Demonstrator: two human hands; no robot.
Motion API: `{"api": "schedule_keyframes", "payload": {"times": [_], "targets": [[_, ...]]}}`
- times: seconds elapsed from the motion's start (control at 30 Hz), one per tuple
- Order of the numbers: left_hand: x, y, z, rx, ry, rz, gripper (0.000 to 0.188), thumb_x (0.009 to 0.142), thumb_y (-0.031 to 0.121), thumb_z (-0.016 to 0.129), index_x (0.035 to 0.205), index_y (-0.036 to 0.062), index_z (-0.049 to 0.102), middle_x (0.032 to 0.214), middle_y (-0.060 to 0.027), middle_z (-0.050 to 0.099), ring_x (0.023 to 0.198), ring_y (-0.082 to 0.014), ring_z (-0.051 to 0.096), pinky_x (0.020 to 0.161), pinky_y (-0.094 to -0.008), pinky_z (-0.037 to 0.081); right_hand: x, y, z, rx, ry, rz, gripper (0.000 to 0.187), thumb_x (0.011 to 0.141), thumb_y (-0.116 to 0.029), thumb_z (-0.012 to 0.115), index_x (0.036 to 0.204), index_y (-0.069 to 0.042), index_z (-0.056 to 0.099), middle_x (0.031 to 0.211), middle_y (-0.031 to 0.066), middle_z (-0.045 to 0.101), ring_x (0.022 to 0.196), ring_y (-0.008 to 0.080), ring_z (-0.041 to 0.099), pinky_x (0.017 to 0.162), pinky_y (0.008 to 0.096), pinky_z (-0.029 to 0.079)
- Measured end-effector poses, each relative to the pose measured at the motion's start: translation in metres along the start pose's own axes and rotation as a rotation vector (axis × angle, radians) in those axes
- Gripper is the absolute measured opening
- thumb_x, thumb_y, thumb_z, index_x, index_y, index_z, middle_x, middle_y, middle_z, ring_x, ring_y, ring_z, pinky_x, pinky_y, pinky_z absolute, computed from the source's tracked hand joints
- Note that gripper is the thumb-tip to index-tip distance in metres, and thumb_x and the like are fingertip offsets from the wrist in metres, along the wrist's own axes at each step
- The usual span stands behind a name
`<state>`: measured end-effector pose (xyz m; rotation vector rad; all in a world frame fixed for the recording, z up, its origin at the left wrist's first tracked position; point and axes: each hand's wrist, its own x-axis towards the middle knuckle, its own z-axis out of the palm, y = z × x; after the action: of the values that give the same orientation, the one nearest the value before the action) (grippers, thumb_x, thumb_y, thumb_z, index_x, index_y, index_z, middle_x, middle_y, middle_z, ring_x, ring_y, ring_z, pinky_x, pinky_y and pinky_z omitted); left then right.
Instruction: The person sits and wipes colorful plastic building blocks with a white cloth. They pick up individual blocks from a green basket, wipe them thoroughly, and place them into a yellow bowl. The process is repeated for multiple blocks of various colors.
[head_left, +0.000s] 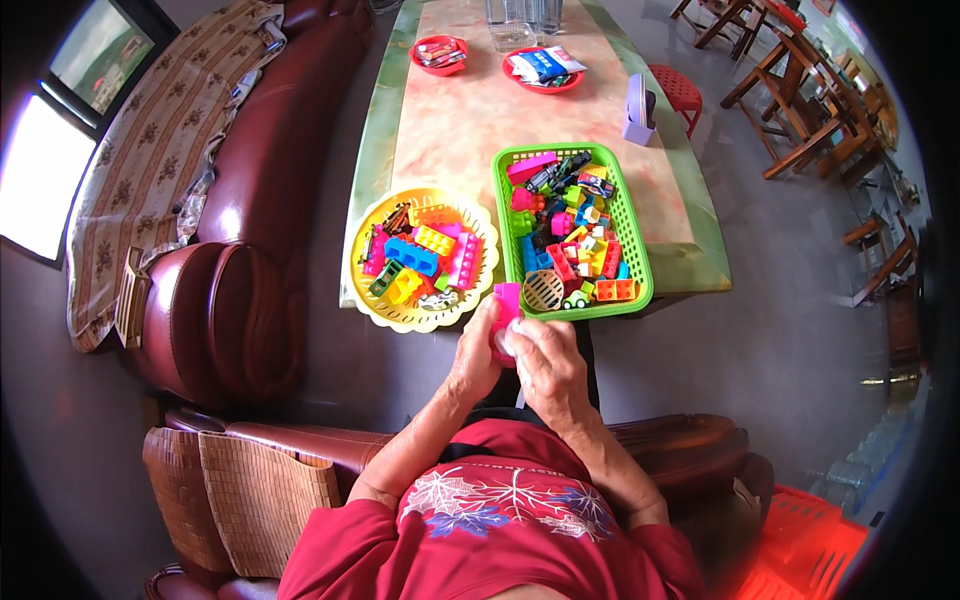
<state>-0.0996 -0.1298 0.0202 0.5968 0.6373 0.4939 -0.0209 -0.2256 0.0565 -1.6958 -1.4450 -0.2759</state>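
Observation:
A pink building block [508, 298] is gripped in my left hand [476, 352], in front of the table's near edge. My right hand [552, 366] closes on a small white, soft-looking thing [508, 342] and presses it against the block's near end. Whether it is cloth or tissue I cannot tell. Just beyond my left hand is a yellow basket [402, 318] with pink, blue, yellow and green blocks and a white toy car [438, 300]. Beyond my right hand stands a green basket [642, 262], full of mixed blocks and toy cars.
Farther back on the marbled table [450, 130] are two red bowls with small packets, clear containers [522, 14] and a lilac holder [638, 112]. A red-brown sofa [270, 130] runs along the left. A red stool [676, 90] and wooden chairs are at right.

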Motion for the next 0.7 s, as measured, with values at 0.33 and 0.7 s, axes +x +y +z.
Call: {"api": "schedule_keyframes", "payload": {"times": [0.33, 0.7], "targets": [[-0.004, 0.004, -0.015, -0.190, -0.247, -0.233, 0.026, 0.094, 0.029, 0.057, 0.116, 0.0162, 0.054, 0.101, -0.0020, 0.063, 0.086, -0.0161, 0.063, 0.061, -0.0341, 0.053, 0.020, 0.015, -0.029, 0.322, 0.000, 0.227, 0.029, 0.073, 0.007, 0.066, 0.101, -0.002, 0.063, 0.096, 0.0121, 0.060, 0.088, 0.0296, 0.060, 0.076, 0.0374, 0.050], [0.000, -0.009, -0.018, -0.195, -0.154, -0.114, 0.026, 0.096, 0.026, 0.054, 0.120, 0.0181, 0.051, 0.112, -0.0020, 0.060, 0.098, -0.0191, 0.061, 0.074, -0.0424, 0.054, 0.003, 0.011, 0.006, 0.088, 0.033, 0.182, 0.034, 0.073, 0.009, 0.064, 0.104, -0.005, 0.064, 0.098, 0.0125, 0.059, 0.089, 0.0304, 0.058, 0.075, 0.0387, 0.050]]}}
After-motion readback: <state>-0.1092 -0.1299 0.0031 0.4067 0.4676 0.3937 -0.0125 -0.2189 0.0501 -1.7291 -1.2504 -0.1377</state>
